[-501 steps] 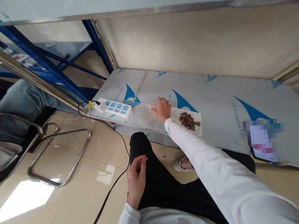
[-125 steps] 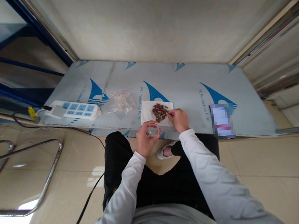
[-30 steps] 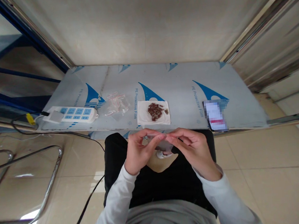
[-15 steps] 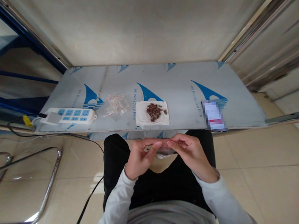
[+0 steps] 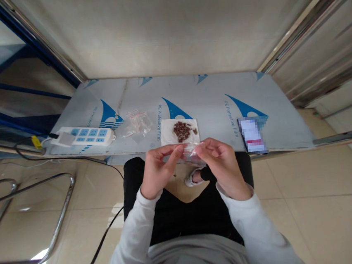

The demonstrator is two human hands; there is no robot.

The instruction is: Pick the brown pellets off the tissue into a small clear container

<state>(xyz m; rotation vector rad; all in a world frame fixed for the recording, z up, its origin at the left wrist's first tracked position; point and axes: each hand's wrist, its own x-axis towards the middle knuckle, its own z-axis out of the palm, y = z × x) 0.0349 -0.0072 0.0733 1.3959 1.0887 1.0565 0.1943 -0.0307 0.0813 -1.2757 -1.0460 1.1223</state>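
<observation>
Between my two hands is a small clear plastic zip bag (image 5: 192, 157), held by its top edge over my lap. My left hand (image 5: 162, 166) pinches the left side of that edge between thumb and fingers. The right side is pinched by my right hand (image 5: 221, 163). Just beyond my fingertips, a pile of brown capsules (image 5: 182, 131) lies on a white paper napkin (image 5: 165, 134). Left of the napkin is a loose heap of clear zip bags (image 5: 136, 124) with reddish edges. Whether anything is inside the held bag I cannot tell.
A white power strip (image 5: 97, 136) with a plugged-in adapter lies at the table's left; its black cable hangs over the front edge. A phone (image 5: 252, 135) rests near the front right of the film-covered table (image 5: 204, 100). A metal-framed chair (image 5: 67, 204) stands at the left.
Both hands have risen toward the table edge with the bag, which now overlaps the napkin's near edge. A shoe on the floor below shows more fully.
</observation>
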